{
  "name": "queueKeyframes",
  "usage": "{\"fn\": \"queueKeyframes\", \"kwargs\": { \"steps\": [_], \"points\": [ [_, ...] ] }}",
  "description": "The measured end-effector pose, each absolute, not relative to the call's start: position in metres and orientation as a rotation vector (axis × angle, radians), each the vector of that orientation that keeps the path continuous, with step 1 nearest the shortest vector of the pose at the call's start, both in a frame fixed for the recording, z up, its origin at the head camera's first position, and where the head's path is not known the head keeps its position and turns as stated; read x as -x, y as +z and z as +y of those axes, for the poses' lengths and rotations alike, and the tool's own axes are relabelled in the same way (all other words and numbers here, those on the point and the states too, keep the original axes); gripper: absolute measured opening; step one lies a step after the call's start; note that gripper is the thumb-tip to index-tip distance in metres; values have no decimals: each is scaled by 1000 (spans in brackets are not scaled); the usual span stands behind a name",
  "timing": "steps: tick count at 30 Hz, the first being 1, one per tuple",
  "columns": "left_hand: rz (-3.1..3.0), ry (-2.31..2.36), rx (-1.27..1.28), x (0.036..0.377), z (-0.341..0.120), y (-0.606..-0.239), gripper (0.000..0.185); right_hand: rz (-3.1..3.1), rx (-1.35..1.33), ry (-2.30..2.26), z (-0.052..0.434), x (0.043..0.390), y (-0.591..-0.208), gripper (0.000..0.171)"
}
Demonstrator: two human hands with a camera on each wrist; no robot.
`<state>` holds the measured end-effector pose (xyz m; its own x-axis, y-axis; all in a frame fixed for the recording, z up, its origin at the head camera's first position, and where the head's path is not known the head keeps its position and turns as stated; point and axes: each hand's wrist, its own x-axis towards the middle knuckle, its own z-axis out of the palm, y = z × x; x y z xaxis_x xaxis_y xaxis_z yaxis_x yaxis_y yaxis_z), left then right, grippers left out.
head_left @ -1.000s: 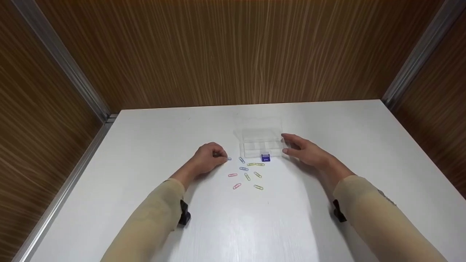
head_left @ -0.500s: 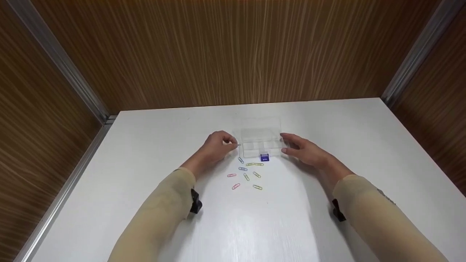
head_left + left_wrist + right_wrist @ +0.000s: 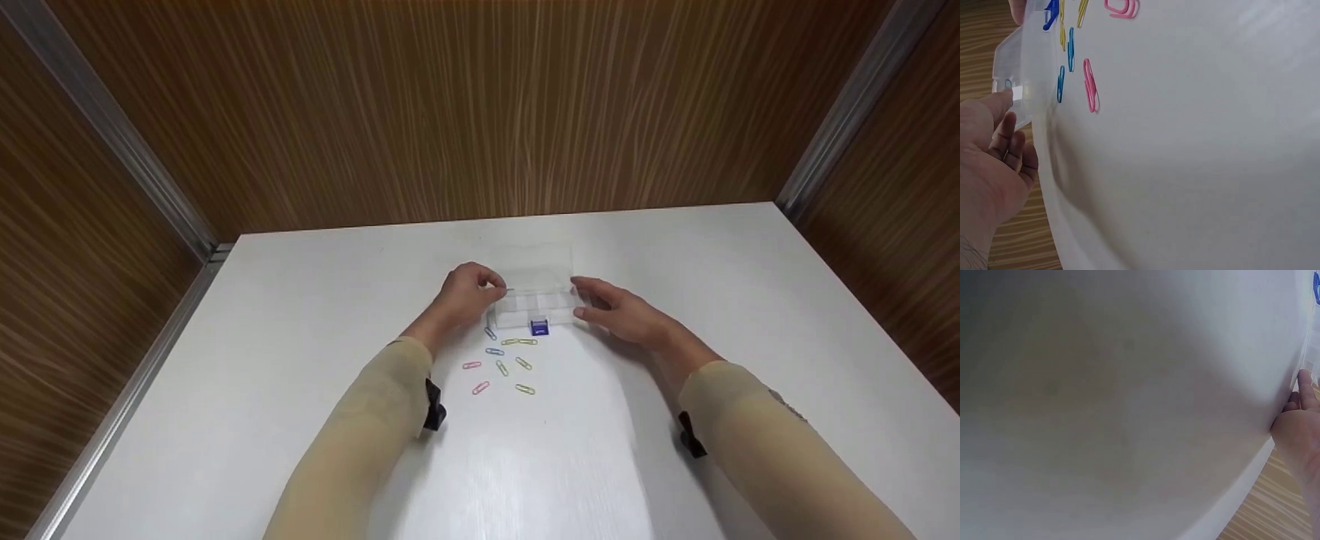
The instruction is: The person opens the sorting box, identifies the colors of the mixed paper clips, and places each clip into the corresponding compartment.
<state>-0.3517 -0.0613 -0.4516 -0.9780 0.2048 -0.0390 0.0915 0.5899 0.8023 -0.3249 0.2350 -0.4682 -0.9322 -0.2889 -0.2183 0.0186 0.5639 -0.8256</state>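
Since a second before, the left hand (image 3: pixel 469 292) had carried a pinched paper clip (image 3: pixel 511 289) from beside the scattered clips (image 3: pixel 501 364) up to the clear box (image 3: pixel 534 294). Between both hands, the box lay lengthwise left-to-right; the right hand (image 3: pixel 611 311), fingers relaxed, touched its end.

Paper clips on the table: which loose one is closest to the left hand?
The blue paper clip just below the left hand, by the clear box front-left corner; the other clips lie nearer the person.

box (image 3: pixel 534 289) clear, blue latch (image 3: pixel 538 328) | clips (image 3: pixel 501 365) pink/blue/yellow | table (image 3: pixel 300 337) white
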Motion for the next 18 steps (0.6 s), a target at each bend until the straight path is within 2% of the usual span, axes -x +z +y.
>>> {"fn": "queueKeyframes", "kwargs": {
  "steps": [14, 18],
  "points": [
    [2633, 1390, -143, 346, -68, -455, 3, 2452, 213, -1299, 229, 326, -465, 71],
    [2620, 1388, -152, 346, -71, -455, 8, 2457, 242, -1298, 230, 328, -467, 71]
  ]
}}
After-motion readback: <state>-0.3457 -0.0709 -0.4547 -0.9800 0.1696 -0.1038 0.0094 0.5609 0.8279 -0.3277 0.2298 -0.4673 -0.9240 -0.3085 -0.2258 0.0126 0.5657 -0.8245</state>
